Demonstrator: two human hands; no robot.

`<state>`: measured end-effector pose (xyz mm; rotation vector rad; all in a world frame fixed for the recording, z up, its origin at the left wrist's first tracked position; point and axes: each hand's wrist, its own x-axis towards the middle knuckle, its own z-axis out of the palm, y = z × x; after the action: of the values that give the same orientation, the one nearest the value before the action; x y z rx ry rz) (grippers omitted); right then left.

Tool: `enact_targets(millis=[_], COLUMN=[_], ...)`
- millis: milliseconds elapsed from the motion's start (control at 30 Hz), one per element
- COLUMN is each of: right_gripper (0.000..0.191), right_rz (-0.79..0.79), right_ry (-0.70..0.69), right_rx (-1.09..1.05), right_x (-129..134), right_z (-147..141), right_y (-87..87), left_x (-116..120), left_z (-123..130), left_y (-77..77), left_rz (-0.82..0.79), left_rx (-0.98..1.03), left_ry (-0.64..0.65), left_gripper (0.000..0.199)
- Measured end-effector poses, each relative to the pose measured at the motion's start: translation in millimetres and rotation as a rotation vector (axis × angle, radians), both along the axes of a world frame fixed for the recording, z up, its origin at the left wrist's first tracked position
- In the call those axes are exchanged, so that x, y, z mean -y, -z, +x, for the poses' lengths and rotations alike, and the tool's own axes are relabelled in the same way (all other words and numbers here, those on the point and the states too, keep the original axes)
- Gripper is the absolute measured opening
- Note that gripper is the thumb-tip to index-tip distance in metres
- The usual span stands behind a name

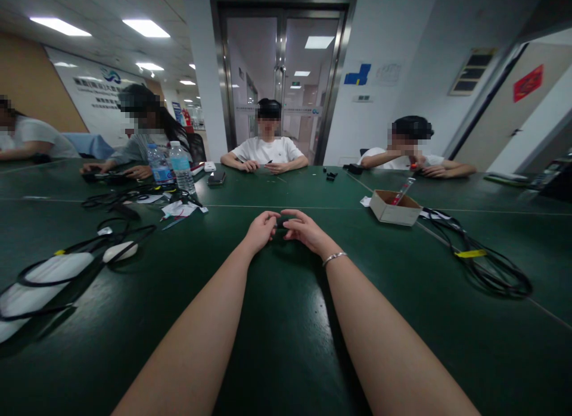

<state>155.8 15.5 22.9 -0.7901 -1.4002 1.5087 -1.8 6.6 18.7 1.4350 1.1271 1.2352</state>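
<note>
Both of my hands meet over the green table (277, 297), near the middle of the head view. Between them is a small black object (280, 223), largely covered by the fingers. My left hand (261, 231) pinches its left side with the fingers bent. My right hand (308, 231) has its thumb and fingers curled around the right side of the same object. A silver bracelet circles my right wrist. What the object is cannot be made out.
Two water bottles (181, 168), cables and papers (179, 208) lie to the left. On the right are an open box (395, 208) and a coiled black cable (496, 273). Several people sit around the table; small black pieces (331, 176) lie near the far edge.
</note>
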Motion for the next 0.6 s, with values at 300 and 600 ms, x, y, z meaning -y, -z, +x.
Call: enact_targets(millis=[300,600], right_gripper=[0.057,0.073], right_rz=[-0.018,0.050], right_ry=[0.047,0.035], right_rx=[0.001,0.088], right_x=[0.7,-0.9], right_z=[-1.5,-1.4], right_y=[0.0,1.6], left_x=[-5.2,-1.6], left_z=[-1.0,0.4], left_y=[6.0,2.9], left_rz=[0.018,0.017], left_rx=[-0.025,-0.034], left_ry=[0.020,-0.013], left_gripper=[0.016,0.015])
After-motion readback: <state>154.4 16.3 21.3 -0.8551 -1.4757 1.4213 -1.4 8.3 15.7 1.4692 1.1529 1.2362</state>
